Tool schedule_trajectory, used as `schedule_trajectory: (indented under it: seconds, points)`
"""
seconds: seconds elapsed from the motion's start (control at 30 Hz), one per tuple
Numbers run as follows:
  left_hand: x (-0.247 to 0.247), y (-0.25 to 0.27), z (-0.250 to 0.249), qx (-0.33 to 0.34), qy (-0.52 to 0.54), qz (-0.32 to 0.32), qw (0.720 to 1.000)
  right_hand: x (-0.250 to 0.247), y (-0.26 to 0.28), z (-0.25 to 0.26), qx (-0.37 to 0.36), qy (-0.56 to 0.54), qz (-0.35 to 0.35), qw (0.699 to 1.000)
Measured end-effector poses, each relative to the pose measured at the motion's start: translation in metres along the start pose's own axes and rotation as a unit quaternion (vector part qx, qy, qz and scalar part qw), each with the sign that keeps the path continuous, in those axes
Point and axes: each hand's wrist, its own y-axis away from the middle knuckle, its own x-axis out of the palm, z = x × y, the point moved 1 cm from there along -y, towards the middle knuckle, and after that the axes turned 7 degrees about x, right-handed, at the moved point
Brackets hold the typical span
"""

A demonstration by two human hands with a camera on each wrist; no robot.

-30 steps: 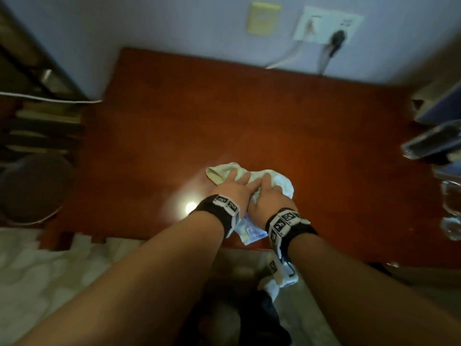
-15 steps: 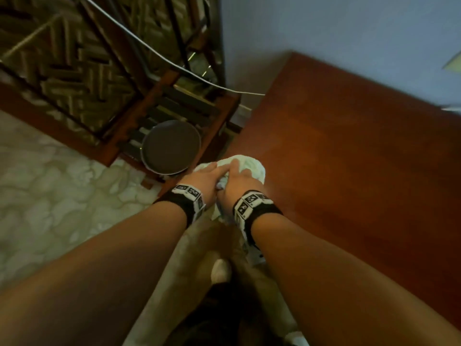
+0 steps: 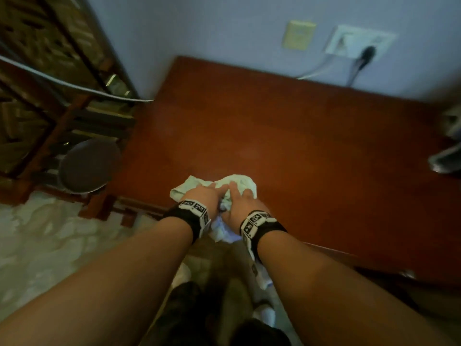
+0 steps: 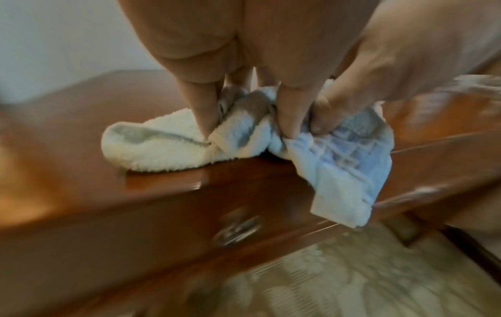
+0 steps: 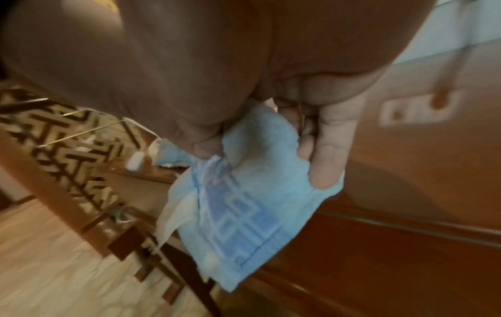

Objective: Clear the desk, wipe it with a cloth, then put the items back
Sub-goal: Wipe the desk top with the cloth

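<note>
Here, both my hands work one cloth (image 3: pixel 240 184) at the near edge of the desk (image 3: pixel 311 151), toward its left end. My left hand (image 3: pixel 204 196) has its fingers (image 4: pixel 202 111) curled down into the bunched white part of the cloth, pinching folds against the desk top. My right hand (image 3: pixel 239 202) lies just beside it, touching it, thumb and fingers (image 5: pixel 329 150) closed round the pale blue patterned end. That blue end hangs over the near edge, in front of a drawer front with a metal handle (image 4: pixel 238 225).

The rest of the desk top is bare red-brown wood as far as the wall (image 3: pixel 224 33) at the far edge. Blurred objects (image 3: pixel 446 158) sit at the right edge; I cannot tell what they are. Above the far edge, a wall socket (image 3: pixel 359 43) carries a dark plug (image 3: pixel 366 52), and a cream plate (image 3: pixel 298 34) is fixed beside it.

Past the left edge stands a wooden rack (image 3: pixel 82 116) with slatted shelves, a round dark pan (image 3: pixel 88 166) resting on it; its contents cannot be seen. A white cable (image 3: pixel 74 87) runs across the rack to the wall. Below lies pale patterned floor (image 3: pixel 50 240).
</note>
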Motion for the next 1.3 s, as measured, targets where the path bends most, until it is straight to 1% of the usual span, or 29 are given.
schedule_trajectory:
  seconds: [0.07, 0.17, 0.23, 0.3, 0.37, 0.43, 0.5, 0.57, 0.7, 0.77, 0.87, 1.0, 1.1, 1.2, 1.27, 1.3]
  points:
    - [-0.001, -0.016, -0.063, 0.051, -0.043, 0.011, 0.998, -0.002, 0.014, -0.064, 0.037, -0.022, -0.007, 0.999]
    - [0.007, -0.034, -0.153, 0.108, -0.087, 0.009, 0.990, -0.002, 0.036, -0.152, 0.097, -0.048, -0.022, 0.994]
    - [0.016, -0.043, -0.204, 0.131, -0.093, 0.013, 0.987, -0.001, 0.050, -0.201, 0.135, -0.063, -0.025, 0.989]
    - [0.023, -0.052, -0.244, 0.132, -0.080, 0.041, 0.987, 0.000, 0.061, -0.242, 0.172, -0.081, -0.024, 0.982]
    - [0.024, -0.057, -0.273, 0.126, -0.054, 0.063, 0.989, -0.001, 0.065, -0.268, 0.196, -0.100, -0.026, 0.975]
    - [0.021, -0.061, -0.289, 0.123, -0.029, 0.063, 0.990, -0.005, 0.060, -0.280, 0.209, -0.110, -0.025, 0.971]
    - [0.015, -0.066, -0.291, 0.119, -0.012, 0.062, 0.991, -0.010, 0.050, -0.281, 0.218, -0.117, -0.018, 0.969]
    - [0.007, -0.071, -0.282, 0.114, -0.005, 0.057, 0.992, -0.017, 0.037, -0.274, 0.217, -0.118, -0.011, 0.969]
    - [-0.009, -0.085, -0.237, 0.101, 0.011, 0.026, 0.994, -0.040, 0.004, -0.239, 0.194, -0.103, -0.015, 0.975]
    - [-0.020, -0.095, -0.199, 0.076, 0.035, 0.016, 0.996, -0.051, -0.018, -0.207, 0.178, -0.088, -0.015, 0.980]
    - [-0.044, -0.103, -0.132, 0.052, 0.049, 0.006, 0.997, -0.067, -0.052, -0.144, 0.147, -0.070, -0.018, 0.987]
    - [-0.077, -0.108, -0.026, 0.002, 0.077, -0.012, 0.997, -0.090, -0.104, -0.040, 0.102, -0.039, -0.013, 0.994]
    - [-0.099, -0.107, 0.072, -0.056, 0.097, -0.029, 0.993, -0.103, -0.146, 0.058, 0.047, -0.009, -0.004, 0.999]
    - [-0.112, -0.098, 0.174, -0.117, 0.119, -0.037, 0.985, -0.106, -0.179, 0.160, -0.011, 0.013, 0.014, 1.000]
    - [-0.119, -0.094, 0.230, -0.135, 0.125, -0.041, 0.982, -0.108, -0.194, 0.215, -0.039, 0.012, 0.022, 0.999]
    - [-0.123, -0.094, 0.252, -0.136, 0.125, -0.041, 0.982, -0.110, -0.200, 0.234, -0.048, 0.008, 0.026, 0.998]
